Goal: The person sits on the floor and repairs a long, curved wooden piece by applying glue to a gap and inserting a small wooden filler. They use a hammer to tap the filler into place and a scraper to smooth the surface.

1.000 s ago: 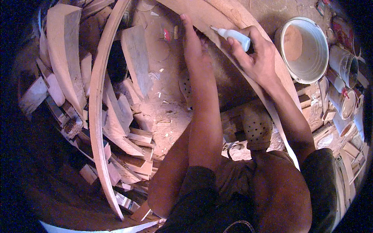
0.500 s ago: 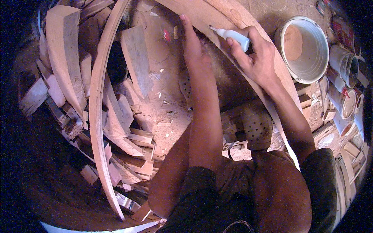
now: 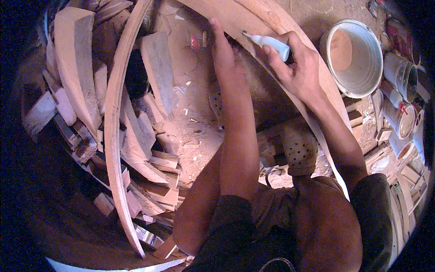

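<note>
A wide curved wooden board (image 3: 240, 16) crosses the upper middle and runs down the right. My left hand (image 3: 229, 59) grips its inner edge, thumb raised along the wood and the other fingers mostly hidden. On that same board, my right hand (image 3: 297, 68) is closed around a small pale-blue squeeze bottle (image 3: 274, 45), its narrow tip pointing left at the surface near the edge; whether the tip touches cannot be seen clearly. Below my hands are my legs and a perforated shoe (image 3: 299, 149).
A narrow curved wooden strip (image 3: 114, 127) arches down the left, beside piled wood offcuts (image 3: 79, 63). At right stand a white bucket (image 3: 364, 81) and several cans (image 3: 403, 118), with more wood scraps below. Small chips litter the floor (image 3: 181, 63).
The bottle's tip has shifted slightly left along the board's surface, with my right fingers moving a little with it. My left hand has stayed almost in place.
</note>
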Available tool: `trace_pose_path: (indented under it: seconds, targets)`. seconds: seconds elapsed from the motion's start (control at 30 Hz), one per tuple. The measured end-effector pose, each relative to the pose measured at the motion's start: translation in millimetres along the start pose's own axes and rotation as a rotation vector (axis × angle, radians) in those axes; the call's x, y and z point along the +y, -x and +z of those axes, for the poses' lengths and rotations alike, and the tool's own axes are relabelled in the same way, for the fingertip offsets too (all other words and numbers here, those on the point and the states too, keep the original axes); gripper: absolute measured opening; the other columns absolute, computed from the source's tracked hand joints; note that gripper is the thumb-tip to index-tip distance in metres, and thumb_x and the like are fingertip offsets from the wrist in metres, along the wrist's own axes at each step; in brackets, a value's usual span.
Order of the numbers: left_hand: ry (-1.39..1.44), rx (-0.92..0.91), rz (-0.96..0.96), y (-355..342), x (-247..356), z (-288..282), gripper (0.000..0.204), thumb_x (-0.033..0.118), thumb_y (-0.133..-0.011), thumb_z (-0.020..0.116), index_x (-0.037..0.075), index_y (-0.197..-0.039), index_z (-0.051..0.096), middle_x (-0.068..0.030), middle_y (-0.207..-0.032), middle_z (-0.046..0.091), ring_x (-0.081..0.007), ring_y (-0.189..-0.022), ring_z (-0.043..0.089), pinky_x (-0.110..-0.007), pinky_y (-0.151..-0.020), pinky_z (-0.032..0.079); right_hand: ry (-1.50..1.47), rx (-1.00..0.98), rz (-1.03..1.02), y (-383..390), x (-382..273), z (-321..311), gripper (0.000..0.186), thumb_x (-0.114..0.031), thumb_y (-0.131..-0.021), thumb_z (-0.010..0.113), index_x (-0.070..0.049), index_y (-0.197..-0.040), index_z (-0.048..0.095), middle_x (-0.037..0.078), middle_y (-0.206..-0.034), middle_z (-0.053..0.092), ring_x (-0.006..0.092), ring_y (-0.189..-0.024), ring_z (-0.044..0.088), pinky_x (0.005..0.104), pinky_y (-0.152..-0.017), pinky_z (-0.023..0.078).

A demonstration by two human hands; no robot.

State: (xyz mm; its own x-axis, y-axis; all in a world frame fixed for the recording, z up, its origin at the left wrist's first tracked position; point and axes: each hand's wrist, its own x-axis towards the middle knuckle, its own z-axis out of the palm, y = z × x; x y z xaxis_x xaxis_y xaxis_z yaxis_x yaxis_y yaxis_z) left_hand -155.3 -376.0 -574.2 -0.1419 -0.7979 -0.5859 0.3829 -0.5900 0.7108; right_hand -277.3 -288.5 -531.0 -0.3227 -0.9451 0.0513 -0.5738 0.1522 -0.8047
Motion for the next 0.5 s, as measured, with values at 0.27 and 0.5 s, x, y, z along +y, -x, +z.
trace_pose_path:
  seconds: [0.27,0.5]
  targets:
    - [0.013,-0.015,0.033,-0.3,0.8,2.2,0.075,0.061,-0.091,0.051,0.005,-0.139,0.041,-0.0112,-0.135,0.05,-0.0265,-0.122,0.049,-0.04,-0.1,0.041,0.015,-0.022,0.016,0.1,0.3,-0.8,0.021,-0.019,-0.087,0.068,-0.001,-0.092,0.059,0.013,-0.073,0.065,0.0206,-0.06,0.064,0.0318,-0.056,0.05]
    - [0.025,-0.034,0.047,-8.8,-4.6,-4.9,0.073,0.06,-0.092,0.052,0.006,-0.14,0.04,-0.0117,-0.137,0.049,-0.0267,-0.123,0.048,-0.041,-0.101,0.04,0.018,-0.014,0.002,-0.5,-0.9,-1.8,0.021,-0.019,-0.087,0.069,-0.001,-0.093,0.059,0.013,-0.072,0.065,0.0196,-0.059,0.063,0.0313,-0.056,0.05]
